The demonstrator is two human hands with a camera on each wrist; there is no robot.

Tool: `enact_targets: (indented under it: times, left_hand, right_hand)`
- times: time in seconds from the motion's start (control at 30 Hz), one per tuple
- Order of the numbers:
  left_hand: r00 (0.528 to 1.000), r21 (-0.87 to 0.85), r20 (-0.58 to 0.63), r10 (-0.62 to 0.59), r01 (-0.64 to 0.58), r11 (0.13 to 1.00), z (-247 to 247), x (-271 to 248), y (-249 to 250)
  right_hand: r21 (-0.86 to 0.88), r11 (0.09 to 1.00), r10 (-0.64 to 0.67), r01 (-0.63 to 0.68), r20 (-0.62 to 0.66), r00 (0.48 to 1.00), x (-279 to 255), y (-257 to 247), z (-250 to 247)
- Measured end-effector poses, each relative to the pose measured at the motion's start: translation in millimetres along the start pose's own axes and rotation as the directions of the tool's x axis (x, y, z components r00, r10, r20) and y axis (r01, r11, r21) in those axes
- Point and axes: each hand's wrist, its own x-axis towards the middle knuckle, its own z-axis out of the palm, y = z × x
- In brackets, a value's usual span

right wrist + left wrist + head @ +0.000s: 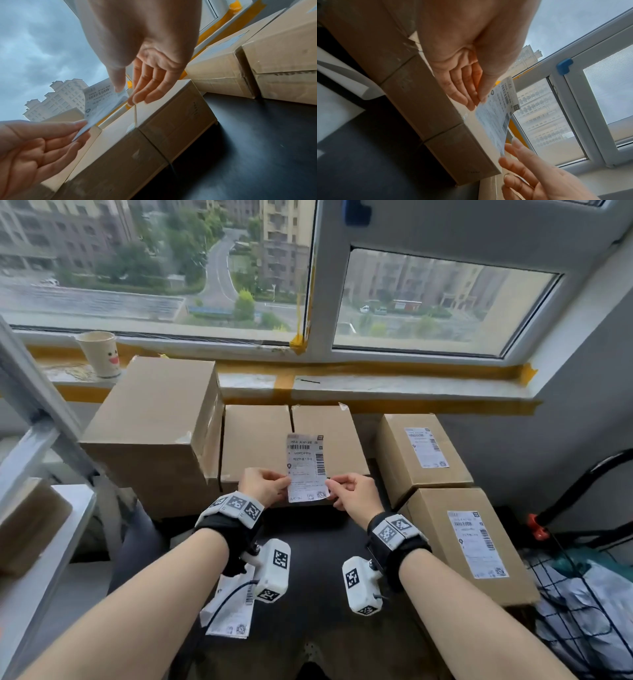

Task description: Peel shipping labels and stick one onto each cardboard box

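We have a shipping label [307, 468] held up in the air between both hands, printed face toward us, upright, right above the middle cardboard box [291, 440] whose top flaps meet in a seam. Our left hand [263, 486] pinches the label's lower left edge between thumb and forefinger, and from the left wrist view the other fingers [462, 88] lie straight and close together behind the paper. Our right hand [354, 494] pinches the lower right edge the same way; in the right wrist view the thumb [118, 81] presses the sheet from the front while the remaining fingers sit side by side, lightly bent, behind it. We cannot tell whether the backing is still on the label. To the left stands a taller box [154, 426], bare on top. To the right sit two boxes, the far labelled box [421, 453] and the near labelled box [469, 542], each with a white label stuck flat on its top face. Down on the dark surface by our left wrist lie more loose label sheets [231, 607]. On the sill past the boxes stands a paper cup [99, 354], and yellow tape [342, 368] runs along the window frame.
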Motion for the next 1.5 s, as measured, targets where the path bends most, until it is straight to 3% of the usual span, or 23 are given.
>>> enact_targets:
  times: [0.27,0.6,0.93,1.13,1.5]
  left_hand:
    - [1.0,0.04,-0.011,-0.027,0.027,0.999,42,51,36]
    - [0.992,0.077,-0.089,-0.092,0.099,0.992,76,102,42]
    - [0.969,0.221,-0.207,-0.136,0.182,0.958,83,122,39]
    - [0.955,0.265,-0.257,-0.147,0.216,0.94,88,128,40]
    - [0.972,0.416,-0.22,-0.078,0.166,0.894,89,132,38]
  right_hand:
    - [-0.075,0.997,0.013,-0.007,0.075,0.997,86,0,-31]
    - [-0.194,0.98,0.063,-0.042,0.104,0.993,145,6,-40]
    - [-0.475,0.879,0.084,-0.04,0.072,0.994,162,-2,-29]
    - [-0.522,0.849,0.118,-0.08,0.041,0.992,163,-7,-25]
    - [-0.586,0.807,0.139,-0.079,0.059,0.988,165,-13,-27]
